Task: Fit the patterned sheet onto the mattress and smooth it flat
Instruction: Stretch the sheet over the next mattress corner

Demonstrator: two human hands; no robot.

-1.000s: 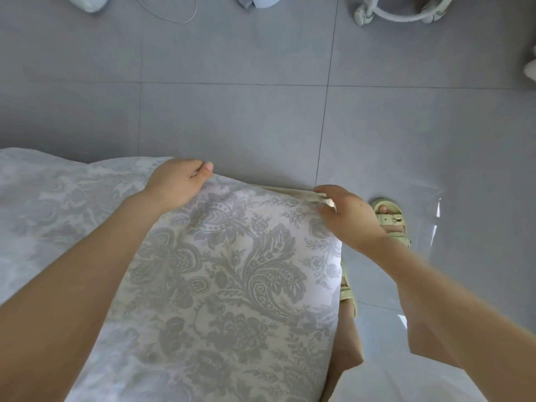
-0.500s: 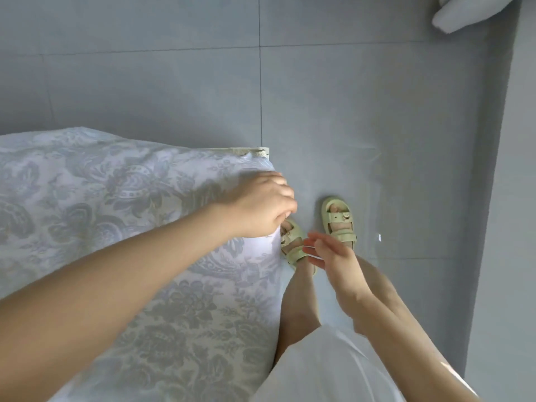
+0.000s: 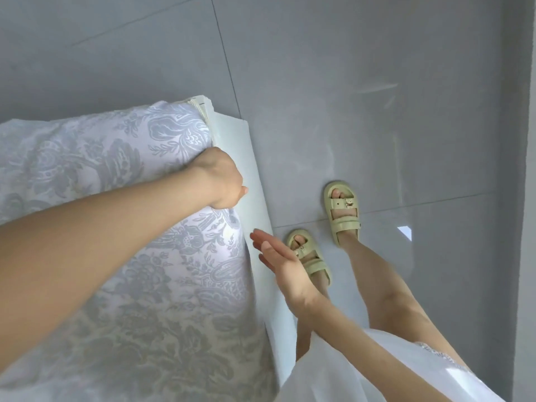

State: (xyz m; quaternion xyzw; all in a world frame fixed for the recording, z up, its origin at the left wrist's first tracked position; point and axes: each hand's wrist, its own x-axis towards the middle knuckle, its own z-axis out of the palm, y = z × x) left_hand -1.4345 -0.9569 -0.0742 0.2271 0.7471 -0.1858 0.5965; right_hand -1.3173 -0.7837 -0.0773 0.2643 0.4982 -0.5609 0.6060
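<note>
Fingers (image 3: 259, 238) of right hand (image 3: 285, 264) straight; left hand (image 3: 221, 179) grips patterned sheet (image 3: 116, 158).

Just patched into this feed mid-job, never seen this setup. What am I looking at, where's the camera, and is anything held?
There is no machine here: a person works with bare hands, and the one picture comes from a wide-angle camera on their head, looking down. The big surface on the left is a bed covered by the patterned sheet. Its bare white side, probably the mattress, shows along the edge. The left hand is curled over that edge and grips the sheet. The right hand is open, fingers straight, holding nothing, close to the white side; whether it touches is unclear. Below are the person's feet in pale green sandals on the grey tiled floor.
</note>
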